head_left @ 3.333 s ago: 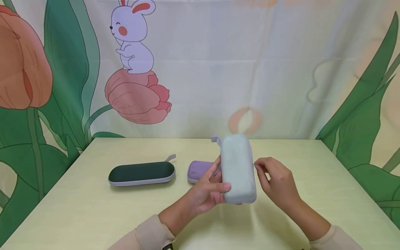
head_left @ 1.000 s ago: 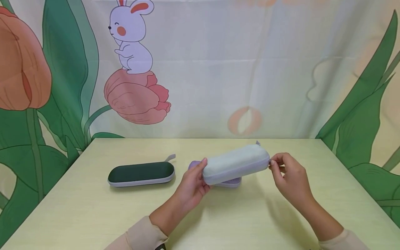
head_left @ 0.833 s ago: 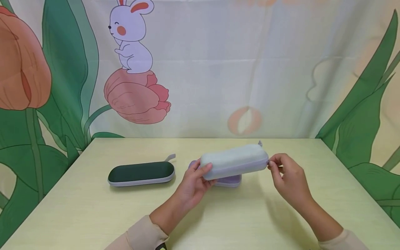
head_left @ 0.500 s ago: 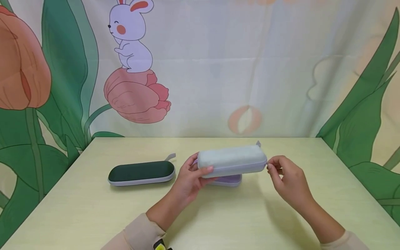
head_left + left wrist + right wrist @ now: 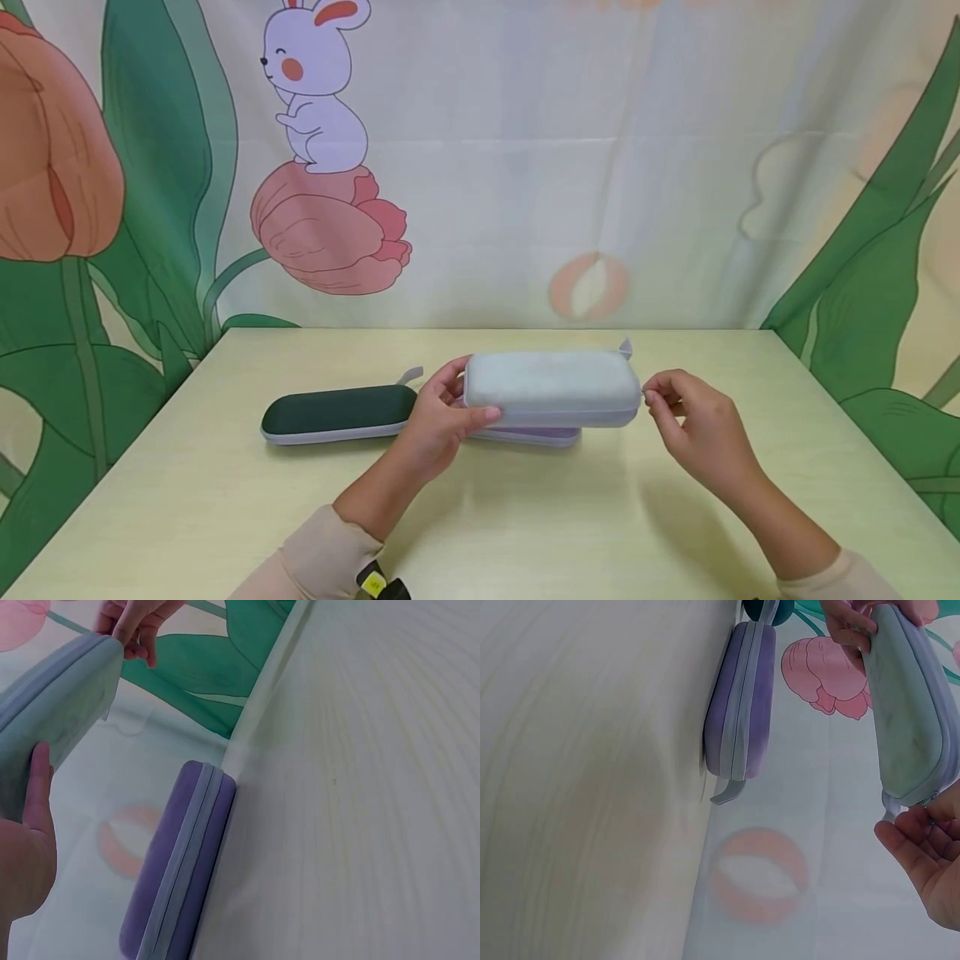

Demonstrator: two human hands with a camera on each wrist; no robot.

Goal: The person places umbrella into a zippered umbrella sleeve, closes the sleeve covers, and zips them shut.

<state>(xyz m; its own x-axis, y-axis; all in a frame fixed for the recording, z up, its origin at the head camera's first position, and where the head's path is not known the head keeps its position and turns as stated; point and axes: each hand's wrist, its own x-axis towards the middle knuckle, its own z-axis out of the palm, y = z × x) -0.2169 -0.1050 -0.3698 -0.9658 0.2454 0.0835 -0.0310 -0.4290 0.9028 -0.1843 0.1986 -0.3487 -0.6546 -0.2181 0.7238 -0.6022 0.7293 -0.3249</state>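
A pale mint zippered pencil case (image 5: pixel 551 382) with a lilac zip band is held level above the table. My left hand (image 5: pixel 433 423) grips its left end, thumb on the near side. At its right end, my right hand (image 5: pixel 693 421) pinches the small zipper pull; the right wrist view shows these fingertips (image 5: pixel 922 814) at the case's corner, beside a fabric loop. The zip looks closed along the side I see. Behind and below lies a purple pencil case (image 5: pixel 169 862), mostly hidden by the mint one in the head view.
On the pale wooden table (image 5: pixel 555 533), a dark green pencil case (image 5: pixel 337 412) with a grey loop lies to the left, its right end partly behind my left hand. A printed curtain (image 5: pixel 480 167) with a rabbit and tulips hangs behind the table.
The mint case has turned from upright to level. My right hand moved right with the zipper pull, from the case's long side to its end; my left hand shifted left and regripped the left end.
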